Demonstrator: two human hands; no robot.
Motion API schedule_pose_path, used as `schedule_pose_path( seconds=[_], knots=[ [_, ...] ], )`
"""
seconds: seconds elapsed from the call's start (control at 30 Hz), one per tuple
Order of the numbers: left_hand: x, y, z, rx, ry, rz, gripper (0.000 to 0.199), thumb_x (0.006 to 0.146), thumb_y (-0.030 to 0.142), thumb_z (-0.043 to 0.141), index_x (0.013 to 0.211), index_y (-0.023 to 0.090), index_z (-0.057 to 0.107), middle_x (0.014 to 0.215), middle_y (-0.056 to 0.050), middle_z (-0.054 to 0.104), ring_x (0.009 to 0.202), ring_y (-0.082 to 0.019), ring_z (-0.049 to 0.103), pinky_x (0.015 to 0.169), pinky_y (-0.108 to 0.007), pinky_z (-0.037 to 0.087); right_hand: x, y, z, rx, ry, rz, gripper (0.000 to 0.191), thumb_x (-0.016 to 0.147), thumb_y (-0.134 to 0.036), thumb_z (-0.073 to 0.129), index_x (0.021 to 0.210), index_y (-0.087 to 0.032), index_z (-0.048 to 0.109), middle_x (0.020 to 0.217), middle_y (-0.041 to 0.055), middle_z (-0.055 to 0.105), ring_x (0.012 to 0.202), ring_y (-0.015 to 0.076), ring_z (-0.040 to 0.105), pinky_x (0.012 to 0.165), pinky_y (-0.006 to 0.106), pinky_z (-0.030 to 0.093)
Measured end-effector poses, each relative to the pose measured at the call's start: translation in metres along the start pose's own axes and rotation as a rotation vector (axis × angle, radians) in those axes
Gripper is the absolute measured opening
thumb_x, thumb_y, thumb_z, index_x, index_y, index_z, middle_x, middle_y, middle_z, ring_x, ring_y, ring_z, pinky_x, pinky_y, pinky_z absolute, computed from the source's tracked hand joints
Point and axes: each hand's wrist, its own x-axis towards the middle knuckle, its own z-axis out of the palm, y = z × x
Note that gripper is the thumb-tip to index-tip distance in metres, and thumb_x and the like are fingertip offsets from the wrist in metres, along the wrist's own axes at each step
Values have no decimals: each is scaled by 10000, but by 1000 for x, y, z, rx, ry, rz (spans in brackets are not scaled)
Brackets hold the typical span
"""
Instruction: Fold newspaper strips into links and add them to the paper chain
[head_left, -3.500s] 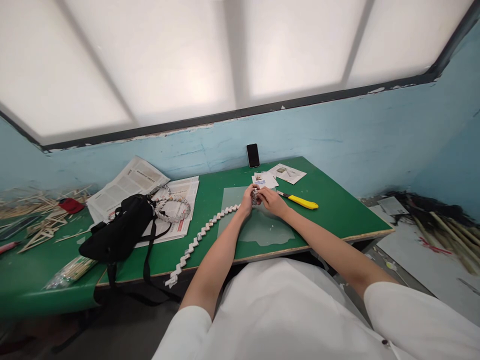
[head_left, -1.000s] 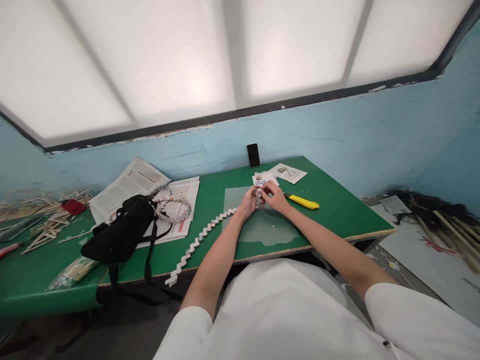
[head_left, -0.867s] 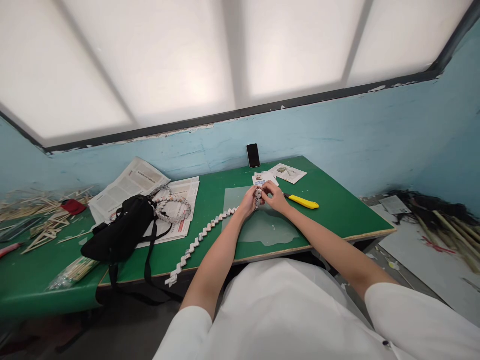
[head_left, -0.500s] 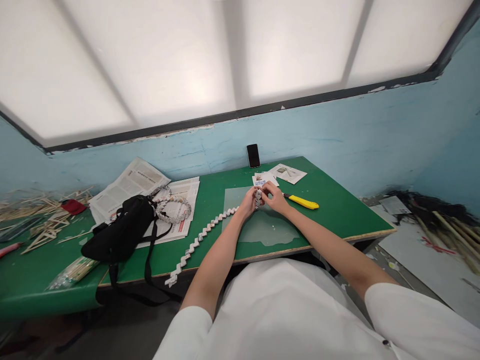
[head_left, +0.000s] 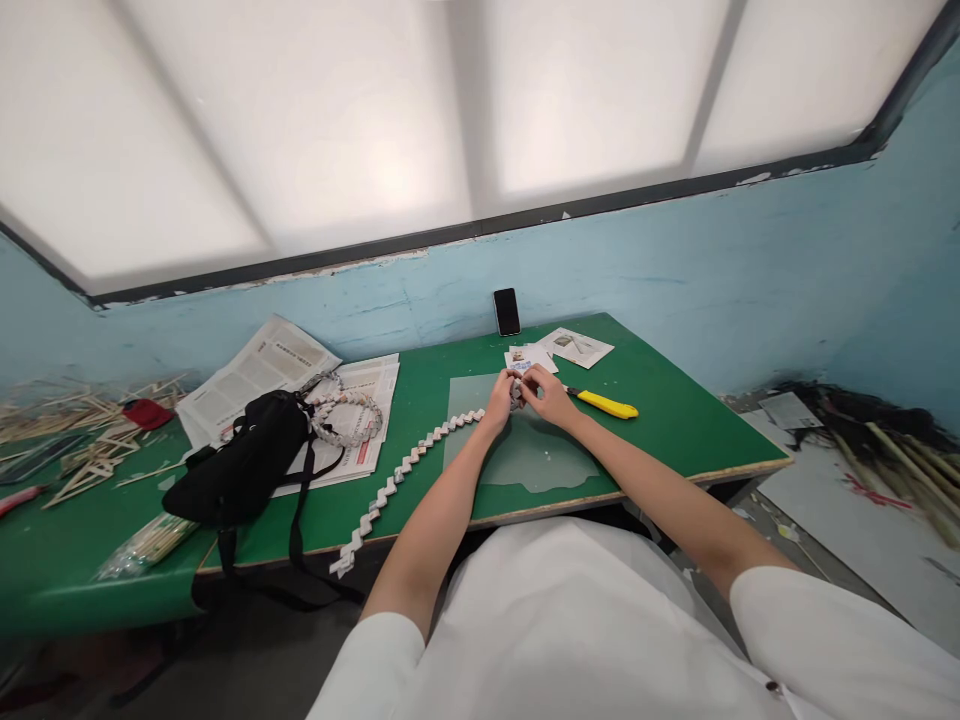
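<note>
A long zigzag chain of folded paper [head_left: 409, 462] runs from the table's front edge up to my hands. My left hand [head_left: 500, 398] is closed on its upper end, above a translucent sheet [head_left: 536, 458]. Close against it on the right, my right hand [head_left: 547, 394] pinches the same folded paper between thumb and fingers. The part between the fingertips is small and mostly covered. A yellow-handled cutter [head_left: 607, 404] lies just right of my right hand. Behind the hands are small white cards [head_left: 531, 357] and a printed card [head_left: 577, 347].
A phone [head_left: 507, 312] leans on the wall. To the left lie newspapers [head_left: 364, 380], a coiled paper chain [head_left: 347, 418], a black bag [head_left: 251, 460] with straps over the table's edge, a red object [head_left: 146, 413], and thin wooden sticks [head_left: 97, 455].
My left hand has turned slightly and now covers more of the folded paper between the hands. The chain beside the left forearm has shifted slightly. My right hand has moved very little.
</note>
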Motion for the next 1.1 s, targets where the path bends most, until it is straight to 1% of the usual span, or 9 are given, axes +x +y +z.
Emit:
schedule_pose_path(
  seconds=[0.27,0.4,0.5,0.6,0.67,0.8,0.97,1.03,1.1],
  knots=[
    [-3,4,0,94,-13,1,87,894,309,525,903,223,514,641,46,490,502,-105,466,500,-206,384,-1,0,-7,-60,-114,-54,231,1029,-388,495,877,-227,561,932,68,550,776,206,523,732,349,446],
    [-4,7,0,61,62,-12,112,881,333,533,907,224,529,634,45,486,494,-109,468,497,-209,375,-1,4,-3,-66,-76,11,245,1019,-428,514,897,-224,574,857,53,592,710,196,516,685,344,437],
    [-2,8,-2,49,110,-10,114,868,333,524,904,225,531,629,44,487,488,-109,475,491,-209,369,-2,6,3,27,-80,87,241,1013,-447,515,950,-225,582,762,31,632,647,192,532,644,336,438],
    [0,5,-4,53,111,0,125,862,341,518,895,222,540,635,38,499,491,-109,483,495,-211,368,-2,4,6,131,-87,125,229,1014,-437,510,975,-223,581,739,28,672,646,196,582,646,333,457],
    [1,4,-5,63,106,8,127,863,341,513,891,220,544,631,37,499,490,-110,482,499,-212,367,-2,4,7,144,-65,142,224,1003,-431,526,946,-221,579,717,21,678,618,186,573,627,322,447],
    [1,1,-5,87,89,36,114,881,322,489,902,221,537,626,41,499,494,-113,483,507,-219,376,-2,8,7,59,-39,126,206,975,-392,552,870,-217,583,671,4,643,571,159,494,583,300,399],
    [-1,-1,-7,210,61,63,85,895,294,521,907,222,566,602,45,497,512,-114,471,523,-213,362,-1,12,4,-39,-87,81,224,956,-363,555,789,-213,561,657,0,574,580,152,467,579,296,383],
    [-1,0,-7,199,58,52,84,889,302,547,903,223,572,615,43,514,518,-111,473,526,-211,361,-1,11,4,-38,-92,75,222,964,-371,545,806,-216,560,662,0,569,586,157,477,592,302,393],
    [-1,2,-7,149,66,41,98,888,322,544,897,225,555,614,46,508,505,-111,473,517,-213,360,-1,10,5,2,-84,78,198,982,-387,528,887,-220,576,699,10,600,612,170,509,616,312,415]
  ],
)
